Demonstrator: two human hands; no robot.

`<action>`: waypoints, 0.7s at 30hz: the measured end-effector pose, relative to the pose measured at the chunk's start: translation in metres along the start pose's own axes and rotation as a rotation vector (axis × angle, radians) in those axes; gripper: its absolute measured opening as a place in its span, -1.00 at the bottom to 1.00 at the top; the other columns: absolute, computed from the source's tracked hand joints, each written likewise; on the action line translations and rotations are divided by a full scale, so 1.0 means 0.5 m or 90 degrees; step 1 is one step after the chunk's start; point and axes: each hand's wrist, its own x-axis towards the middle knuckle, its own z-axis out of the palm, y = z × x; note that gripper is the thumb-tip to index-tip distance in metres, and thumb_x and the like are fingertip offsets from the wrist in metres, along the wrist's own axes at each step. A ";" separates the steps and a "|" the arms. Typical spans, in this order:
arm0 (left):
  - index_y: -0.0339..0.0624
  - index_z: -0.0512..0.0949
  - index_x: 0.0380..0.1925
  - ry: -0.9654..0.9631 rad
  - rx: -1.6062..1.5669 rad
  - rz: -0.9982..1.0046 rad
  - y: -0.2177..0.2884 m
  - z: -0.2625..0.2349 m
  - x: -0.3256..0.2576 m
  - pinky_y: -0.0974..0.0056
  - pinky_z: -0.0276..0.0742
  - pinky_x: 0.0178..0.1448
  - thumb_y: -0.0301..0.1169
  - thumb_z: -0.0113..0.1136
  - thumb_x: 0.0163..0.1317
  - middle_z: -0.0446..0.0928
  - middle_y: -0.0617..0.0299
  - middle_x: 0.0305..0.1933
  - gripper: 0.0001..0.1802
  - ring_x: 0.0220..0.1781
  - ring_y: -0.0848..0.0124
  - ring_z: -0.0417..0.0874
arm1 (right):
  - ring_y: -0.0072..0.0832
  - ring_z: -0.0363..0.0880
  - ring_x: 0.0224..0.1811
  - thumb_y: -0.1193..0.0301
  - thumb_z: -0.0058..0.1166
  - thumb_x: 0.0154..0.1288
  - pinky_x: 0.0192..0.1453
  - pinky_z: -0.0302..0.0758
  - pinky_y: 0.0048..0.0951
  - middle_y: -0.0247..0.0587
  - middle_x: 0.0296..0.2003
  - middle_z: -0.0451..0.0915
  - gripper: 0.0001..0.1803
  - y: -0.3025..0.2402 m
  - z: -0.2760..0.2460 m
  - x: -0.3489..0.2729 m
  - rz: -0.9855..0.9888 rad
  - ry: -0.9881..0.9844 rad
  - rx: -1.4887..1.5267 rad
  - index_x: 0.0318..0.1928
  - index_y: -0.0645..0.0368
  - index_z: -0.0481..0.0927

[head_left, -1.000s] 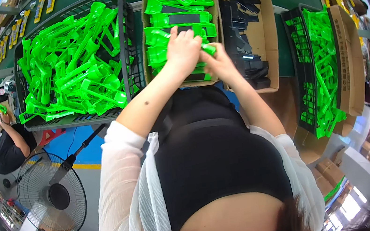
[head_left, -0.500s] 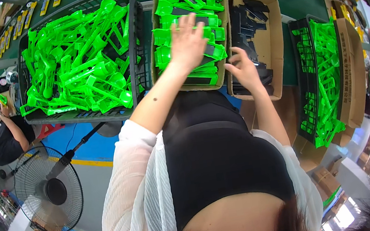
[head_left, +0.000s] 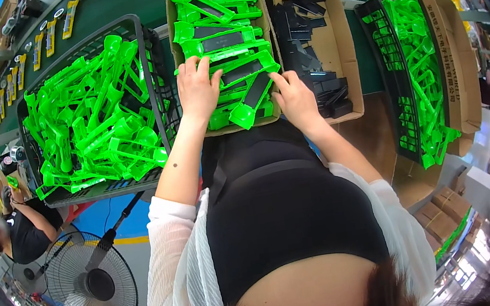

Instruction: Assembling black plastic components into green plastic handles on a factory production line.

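Observation:
Bright green plastic pieces with black panels lie in rows in an open cardboard box [head_left: 174, 12] in front of me. My left hand [head_left: 197, 91] rests at the box's left side, fingers apart over the ends of the pieces, its thumb beside one piece's end. At the right side, my right hand [head_left: 295, 97] is closed on the upper end of a tilted green plastic piece [head_left: 255, 92] with a black panel. Its wide cup-like end points down and left, over the other pieces. Next to the right hand, a second cardboard box [head_left: 344, 45] holds loose black strips [head_left: 305, 22].
A black crate [head_left: 147, 60] heaped with green pieces stands on the left. Another black crate [head_left: 394, 75] of green pieces stands on the right, beside a cardboard carton [head_left: 454, 61]. Yellow tools [head_left: 71, 18] line the green tabletop. A fan [head_left: 97, 283] and a seated person [head_left: 27, 227] are at left.
My left hand has moved left to the box's edge. My right hand has come from the strip box to a green piece, now tilted on the near rows. The view has shifted.

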 end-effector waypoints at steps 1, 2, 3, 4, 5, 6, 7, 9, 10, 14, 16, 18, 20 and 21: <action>-0.18 0.51 -0.31 -0.005 -0.022 -0.006 0.000 0.001 0.014 0.18 0.39 -0.12 -0.32 0.27 -0.06 0.43 0.14 -0.24 -0.71 -0.21 0.18 0.46 | -0.25 0.48 -0.30 0.51 0.08 0.00 -0.36 0.47 -0.32 -0.18 -0.37 0.38 -0.68 0.013 0.006 0.010 -0.036 0.011 -0.004 -0.16 0.11 0.43; -0.18 0.53 -0.36 -0.026 -0.028 -0.003 -0.006 0.004 0.027 0.18 0.40 -0.13 -0.33 0.27 -0.07 0.45 0.15 -0.28 -0.74 -0.22 0.19 0.46 | -0.27 0.46 -0.32 0.53 0.04 -0.03 -0.36 0.46 -0.32 -0.19 -0.41 0.38 -0.79 0.018 0.015 0.015 -0.051 0.016 0.006 -0.29 0.11 0.46; -0.19 0.54 -0.41 -0.046 -0.034 0.000 -0.011 0.009 0.041 0.18 0.40 -0.15 -0.33 0.27 -0.07 0.46 0.15 -0.32 -0.78 -0.22 0.20 0.46 | -0.28 0.45 -0.34 0.52 0.02 -0.05 -0.37 0.45 -0.33 -0.21 -0.44 0.37 -0.83 0.023 0.020 0.017 -0.112 0.012 -0.004 -0.35 0.11 0.45; -0.18 0.56 -0.48 -0.058 -0.050 -0.004 -0.013 0.012 0.053 0.18 0.40 -0.17 -0.34 0.28 -0.09 0.47 0.17 -0.40 -0.82 -0.25 0.21 0.47 | -0.29 0.44 -0.37 0.51 -0.01 -0.07 -0.38 0.44 -0.33 -0.22 -0.46 0.37 -0.87 0.020 0.019 0.021 -0.175 0.007 -0.014 -0.40 0.12 0.44; -0.18 0.56 -0.48 -0.058 -0.050 -0.002 -0.014 0.015 0.062 0.18 0.40 -0.17 -0.34 0.28 -0.09 0.47 0.17 -0.40 -0.82 -0.25 0.21 0.47 | -0.31 0.44 -0.39 0.48 -0.03 -0.10 -0.41 0.42 -0.35 -0.23 -0.51 0.36 -0.92 0.007 0.020 0.017 -0.213 0.000 -0.012 -0.50 0.12 0.39; -0.18 0.56 -0.49 -0.082 -0.075 0.021 -0.014 0.018 0.071 0.18 0.40 -0.18 -0.34 0.28 -0.10 0.47 0.17 -0.41 -0.82 -0.26 0.21 0.48 | -0.32 0.45 -0.42 0.45 -0.03 -0.07 -0.43 0.42 -0.36 -0.25 -0.53 0.35 -0.94 -0.010 0.020 0.013 -0.236 -0.047 -0.017 -0.51 0.12 0.39; -0.17 0.57 -0.50 -0.109 -0.100 0.046 -0.009 0.021 0.076 0.18 0.41 -0.19 -0.34 0.28 -0.10 0.47 0.17 -0.43 -0.82 -0.28 0.21 0.49 | -0.33 0.46 -0.46 0.42 -0.02 -0.03 -0.44 0.43 -0.36 -0.26 -0.56 0.37 -0.92 -0.029 0.027 0.001 -0.229 -0.085 0.017 -0.53 0.12 0.38; -0.19 0.57 -0.52 -0.109 -0.086 0.071 0.004 0.021 0.077 0.17 0.41 -0.20 -0.34 0.29 -0.11 0.48 0.18 -0.45 -0.82 -0.30 0.22 0.50 | -0.30 0.52 -0.42 0.36 0.05 -0.02 -0.39 0.46 -0.33 -0.21 -0.54 0.45 -0.87 -0.050 0.047 -0.012 -0.203 -0.164 -0.022 -0.51 0.13 0.43; -0.21 0.57 -0.49 -0.105 -0.063 0.078 0.010 0.013 0.079 0.17 0.40 -0.18 -0.33 0.28 -0.10 0.48 0.19 -0.42 -0.80 -0.29 0.22 0.50 | -0.30 0.52 -0.42 0.36 0.05 -0.02 -0.39 0.46 -0.33 -0.21 -0.54 0.45 -0.87 -0.045 0.047 -0.007 -0.199 -0.162 -0.022 -0.51 0.13 0.43; -0.19 0.34 0.06 -0.154 0.030 0.107 0.037 -0.040 0.035 0.02 0.15 0.20 0.00 0.21 -0.06 0.31 -0.03 0.08 -0.28 0.15 0.07 0.29 | -0.23 0.55 -0.39 0.24 0.14 0.03 -0.34 0.45 -0.28 -0.12 -0.52 0.53 -0.76 -0.027 -0.001 0.046 -0.065 -0.372 0.243 -0.40 0.16 0.54; -0.14 0.10 0.23 -0.319 0.087 0.079 0.050 -0.057 -0.012 -0.12 -0.15 0.34 0.18 0.13 -0.09 -0.05 -0.10 0.32 -0.04 0.38 0.02 -0.08 | -0.21 0.53 -0.49 0.24 0.10 0.09 -0.38 0.41 -0.28 -0.08 -0.64 0.48 -0.76 -0.024 -0.029 0.108 0.022 -0.297 0.345 -0.49 0.17 0.53; 0.00 0.16 0.22 -0.310 0.091 0.116 0.058 -0.050 -0.047 -0.16 -0.20 0.33 0.18 0.12 -0.09 -0.09 -0.06 0.35 -0.11 0.40 0.04 -0.14 | -0.18 0.50 -0.45 0.32 0.08 0.11 -0.39 0.40 -0.27 -0.11 -0.55 0.50 -0.79 -0.018 -0.017 0.199 -0.036 -0.060 0.168 -0.48 0.23 0.48; 0.01 0.29 0.14 -0.269 0.100 0.121 0.044 -0.036 -0.052 -0.15 -0.16 0.31 0.08 0.08 0.03 -0.01 0.03 0.33 -0.31 0.38 0.11 -0.05 | -0.17 0.50 -0.29 0.27 0.09 0.10 -0.25 0.44 -0.24 -0.15 -0.35 0.50 -0.76 -0.008 0.023 0.292 -0.039 0.001 0.095 -0.30 0.17 0.46; 0.01 0.32 0.11 -0.254 0.120 0.118 0.038 -0.034 -0.049 -0.15 -0.14 0.31 0.03 0.05 0.08 0.03 0.05 0.32 -0.39 0.37 0.12 -0.01 | -0.19 0.47 -0.21 0.26 0.10 0.10 -0.19 0.44 -0.23 -0.17 -0.30 0.50 -0.73 -0.007 0.051 0.329 -0.041 0.004 0.059 -0.26 0.15 0.45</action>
